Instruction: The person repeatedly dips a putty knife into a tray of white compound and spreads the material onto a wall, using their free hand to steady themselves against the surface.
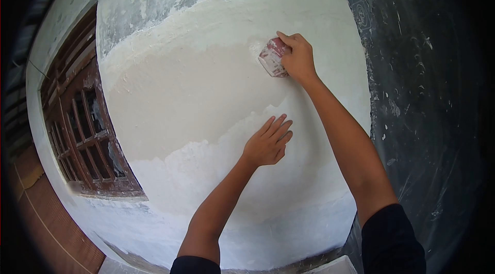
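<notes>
My right hand (301, 57) grips a red putty scraper (273, 57) smeared with white filler. The scraper's blade lies against the wall (180, 88), at the upper right of a damp beige patch of putty. Lower down, my left hand (268, 142) has its fingers stretched out and holds nothing. It is close to the white lower part of the coat; whether the palm touches the wall is hard to tell. Around the beige patch the coat is paler, with a ragged lower border.
A brown wooden window (87, 129) with small panes is set into the wall at left. At right stands a dark, white-specked wall (417, 93). A bare grey-blue band (154, 0) runs along the top. A pale object (335, 265) shows at the bottom.
</notes>
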A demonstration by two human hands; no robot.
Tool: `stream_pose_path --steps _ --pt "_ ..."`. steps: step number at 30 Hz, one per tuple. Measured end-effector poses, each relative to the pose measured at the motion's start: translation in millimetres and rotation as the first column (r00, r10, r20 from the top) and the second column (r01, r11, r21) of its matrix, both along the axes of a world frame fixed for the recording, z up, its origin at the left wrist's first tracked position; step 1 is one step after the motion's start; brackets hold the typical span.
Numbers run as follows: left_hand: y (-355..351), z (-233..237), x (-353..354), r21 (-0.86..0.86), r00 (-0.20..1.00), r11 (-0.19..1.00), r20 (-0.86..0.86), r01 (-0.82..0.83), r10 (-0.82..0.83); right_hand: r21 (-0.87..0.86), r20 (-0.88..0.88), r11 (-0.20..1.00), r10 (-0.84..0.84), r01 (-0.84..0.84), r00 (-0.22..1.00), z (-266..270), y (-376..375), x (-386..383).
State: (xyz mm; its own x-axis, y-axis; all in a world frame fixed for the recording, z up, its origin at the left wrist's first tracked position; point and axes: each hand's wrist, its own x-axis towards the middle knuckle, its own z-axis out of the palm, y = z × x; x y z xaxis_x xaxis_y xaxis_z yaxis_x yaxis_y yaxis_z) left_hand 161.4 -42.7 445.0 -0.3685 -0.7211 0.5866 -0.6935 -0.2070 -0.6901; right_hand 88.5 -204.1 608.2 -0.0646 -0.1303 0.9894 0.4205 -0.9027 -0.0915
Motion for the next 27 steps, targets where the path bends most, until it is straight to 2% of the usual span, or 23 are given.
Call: stream_pose_path --steps 1,3,4,6,8,13,14,17,18,21,27 --pt "0.7 -0.4 -2.0 0.006 1.0 1.0 -0.005 -0.002 0.002 0.006 -0.005 1.0 0.002 -0.002 1.0 -0.9 -1.5 0.3" --pt "1.1 1.7 -4.7 0.042 0.995 0.994 -0.001 -0.096 0.096 0.338 0.151 0.924 -0.241 0.179 0.959 -0.2 -6.4 -2.4" --pt "2.0 2.5 -4.9 0.042 0.995 0.995 -0.006 -0.096 0.096 0.403 0.145 0.901 -0.237 0.161 0.961 -0.7 -8.4 -9.4" --pt "0.9 2.2 -6.0 0.069 0.984 0.982 0.026 -0.177 0.176 0.36 0.136 0.917 -0.234 0.172 0.963 -8.6 -9.0 -14.0" --pt "-1.5 1.4 -3.6 0.063 0.983 0.981 0.033 -0.185 0.183 0.283 0.119 0.937 -0.244 0.203 0.962 -16.9 -7.4 -19.7" --pt "-1.8 -1.8 -3.7 0.053 0.979 0.978 0.036 -0.203 0.202 0.264 0.048 0.947 -0.201 0.182 0.978 -42.7 -5.9 -33.4" --pt "-1.5 -3.6 -5.2 0.045 0.991 0.99 -0.003 -0.136 0.137 0.261 0.033 0.947 -0.201 0.186 0.979 -49.1 -6.9 -37.3" --pt "-4.5 -17.4 -8.0 0.006 0.995 0.995 -0.022 -0.099 0.099 0.246 -0.031 0.947 -0.207 0.208 0.978 -70.5 -11.4 -50.4" --pt "-7.1 -25.4 -9.9 -0.065 1.0 0.997 -0.007 0.029 -0.029 0.25 -0.052 0.942 -0.216 0.222 0.975 -77.5 -13.2 -54.1" --pt "-13.9 -58.1 -16.6 -0.113 0.984 0.984 -0.096 0.139 -0.15 0.232 -0.078 0.946 -0.213 0.225 0.974 -102.1 -19.6 -62.2" --pt "-38.9 -142.4 -36.1 -0.074 0.904 0.991 -0.408 0.11 -0.131 0.194 -0.117 0.949 -0.229 0.249 0.966 -166.5 -28.5 -76.5"
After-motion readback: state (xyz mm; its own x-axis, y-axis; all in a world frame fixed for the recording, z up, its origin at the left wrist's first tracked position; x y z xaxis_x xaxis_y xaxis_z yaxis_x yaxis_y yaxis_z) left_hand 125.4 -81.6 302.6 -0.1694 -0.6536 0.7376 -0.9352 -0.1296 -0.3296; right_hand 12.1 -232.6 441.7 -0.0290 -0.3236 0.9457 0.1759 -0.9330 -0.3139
